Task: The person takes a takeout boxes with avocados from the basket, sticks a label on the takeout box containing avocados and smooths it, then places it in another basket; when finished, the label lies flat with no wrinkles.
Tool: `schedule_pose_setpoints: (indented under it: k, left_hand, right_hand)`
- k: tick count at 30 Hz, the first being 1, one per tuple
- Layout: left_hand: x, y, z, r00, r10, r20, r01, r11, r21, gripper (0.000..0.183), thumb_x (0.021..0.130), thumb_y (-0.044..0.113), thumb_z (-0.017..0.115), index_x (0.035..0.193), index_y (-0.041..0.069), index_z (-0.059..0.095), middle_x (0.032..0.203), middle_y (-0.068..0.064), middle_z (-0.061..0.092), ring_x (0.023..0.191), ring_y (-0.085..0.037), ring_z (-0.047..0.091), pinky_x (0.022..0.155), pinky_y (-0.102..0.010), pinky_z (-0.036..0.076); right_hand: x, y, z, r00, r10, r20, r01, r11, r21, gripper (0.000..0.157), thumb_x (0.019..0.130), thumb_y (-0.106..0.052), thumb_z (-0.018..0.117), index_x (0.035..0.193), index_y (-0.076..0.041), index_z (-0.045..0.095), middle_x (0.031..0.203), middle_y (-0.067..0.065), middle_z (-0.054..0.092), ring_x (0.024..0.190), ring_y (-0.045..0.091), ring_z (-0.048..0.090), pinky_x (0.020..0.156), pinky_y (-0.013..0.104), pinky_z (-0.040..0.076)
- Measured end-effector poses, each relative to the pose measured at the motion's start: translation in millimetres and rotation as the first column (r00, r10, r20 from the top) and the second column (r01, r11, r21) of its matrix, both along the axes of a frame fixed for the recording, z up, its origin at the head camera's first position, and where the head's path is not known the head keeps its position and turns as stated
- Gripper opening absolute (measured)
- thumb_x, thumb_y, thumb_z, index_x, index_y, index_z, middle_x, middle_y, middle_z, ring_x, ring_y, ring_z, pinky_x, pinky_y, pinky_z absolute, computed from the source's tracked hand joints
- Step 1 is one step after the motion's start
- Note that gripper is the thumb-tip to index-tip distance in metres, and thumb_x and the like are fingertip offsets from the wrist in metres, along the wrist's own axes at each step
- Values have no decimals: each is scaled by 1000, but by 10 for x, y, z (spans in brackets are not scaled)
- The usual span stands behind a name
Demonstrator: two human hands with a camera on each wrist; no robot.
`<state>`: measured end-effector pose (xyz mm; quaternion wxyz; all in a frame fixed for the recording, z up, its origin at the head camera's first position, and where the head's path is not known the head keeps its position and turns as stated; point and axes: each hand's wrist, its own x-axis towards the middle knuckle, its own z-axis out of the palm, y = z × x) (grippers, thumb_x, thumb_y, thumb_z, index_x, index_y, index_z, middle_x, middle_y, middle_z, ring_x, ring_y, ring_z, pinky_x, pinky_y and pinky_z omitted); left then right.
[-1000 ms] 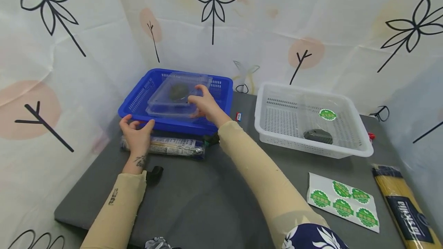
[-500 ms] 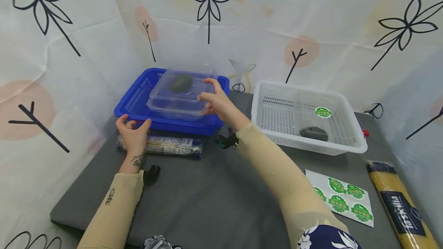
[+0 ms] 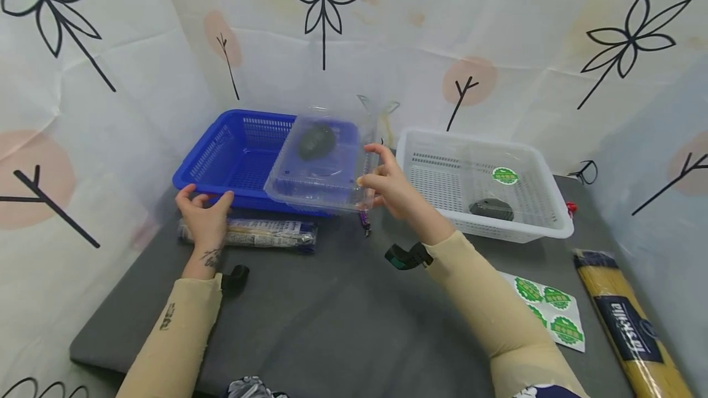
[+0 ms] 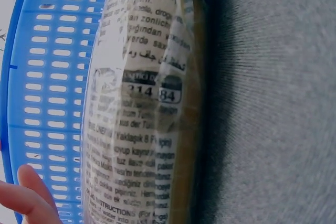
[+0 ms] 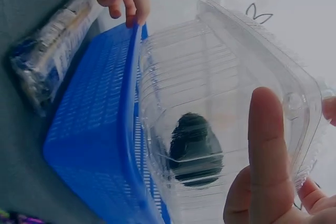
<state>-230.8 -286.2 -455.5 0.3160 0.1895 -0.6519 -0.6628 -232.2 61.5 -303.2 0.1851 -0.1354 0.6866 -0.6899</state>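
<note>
In the head view, the right hand [image 3: 395, 188] pinches the edge of a clear box [image 3: 306, 180], dark oval thing [image 3: 317, 141] inside, over the right part of the blue basket [image 3: 238, 164]; the left hand [image 3: 204, 221] grips the near rim. The left wrist view shows a packet [image 4: 136, 114] beside the blue basket on the tabletop [image 4: 278, 103]. In the right wrist view, the box's edge sits between thumb and fingers.
</note>
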Motion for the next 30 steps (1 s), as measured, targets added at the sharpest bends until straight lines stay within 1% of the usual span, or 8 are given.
schedule_pose_setpoints:
  k: [5,9,13,16,19,22,28,30]
  left_hand:
    - [10,-7,-13,1000,1,-21,-1,1000,14,70,65,24,76,118,26,29,85,-5,47,49,-16,50,49,-27,47]
    - [40,5,36,1000,-6,-13,6,999,38,70,65,21,76,117,25,29,84,-5,46,49,-18,51,49,-26,47]
    - [58,-1,95,1000,-28,9,28,998,52,70,67,20,75,118,25,27,84,-5,46,50,-22,52,49,-28,46]
    - [5,-63,30,999,-36,-4,36,998,47,72,66,22,76,118,26,27,85,-5,45,50,-21,51,48,-28,46]
    - [-89,-151,-108,999,-38,-36,39,998,53,75,63,24,78,118,27,28,85,-5,45,49,-21,51,47,-27,46]
    - [-162,-207,-216,998,-45,-42,48,997,56,77,62,25,78,119,28,27,85,-5,45,49,-20,51,45,-27,46]
    - [-176,-201,-267,997,-68,-36,71,994,79,78,61,25,79,119,28,26,86,-5,46,49,-22,51,42,-29,44]
    - [-174,-197,-279,997,-71,-25,73,994,79,79,61,26,79,119,29,26,87,-5,46,49,-22,52,40,-30,43]
  right_hand:
    - [239,252,-61,1000,1,11,-1,1000,-8,63,78,-3,53,130,-23,23,69,6,36,53,14,41,49,34,46]
    - [460,438,-97,1000,11,16,-11,1000,-15,65,77,-3,52,130,-21,20,77,7,33,59,14,40,54,41,49]
    - [694,597,-145,1000,16,5,-16,1000,-22,66,75,-1,51,129,-18,18,84,7,28,59,12,40,54,41,50]
    - [862,706,-198,1000,27,-14,-27,999,-28,66,73,1,51,128,-16,18,88,9,25,57,11,41,54,44,50]
    - [1016,815,-251,999,44,-32,-45,999,-31,66,74,2,50,128,-15,16,94,11,23,54,10,41,54,48,49]
    - [1162,913,-301,996,66,-53,-69,997,-44,66,74,5,50,127,-15,16,99,15,20,52,9,41,52,51,48]
    - [1442,1088,-397,986,134,-94,-144,983,-109,65,76,8,48,126,-17,16,102,20,13,54,6,41,48,50,47]
    - [1522,1130,-427,985,149,-84,-159,978,-134,65,77,8,48,127,-16,15,102,20,15,59,9,47,48,51,47]
